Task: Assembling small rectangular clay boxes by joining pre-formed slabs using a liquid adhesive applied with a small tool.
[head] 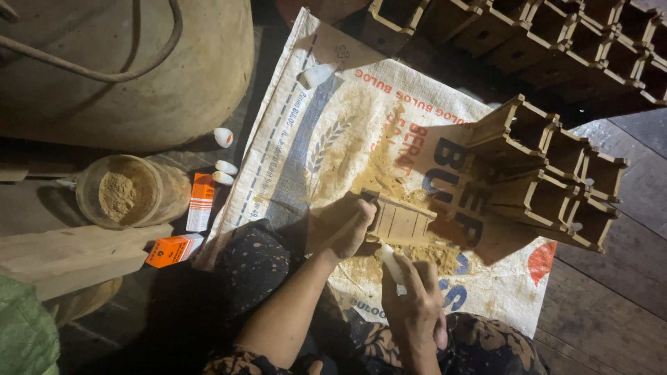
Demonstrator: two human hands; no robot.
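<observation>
A small wooden rack piece (403, 221) with several slots rests on a woven sack (326, 125) dusted with sawdust. My left hand (345, 226) grips its left end. My right hand (417, 309) holds a small white glue bottle (392, 265) with its tip at the piece's lower edge. A larger wooden compartment rack (549, 173) lies just to the right on the sack.
A clear jar of sawdust (125, 191) stands at left beside two orange boxes (200, 201), white caps (224, 137) and wood planks (76, 253). A big round container (139, 62) fills the top left. More wooden racks (528, 35) lie along the top right.
</observation>
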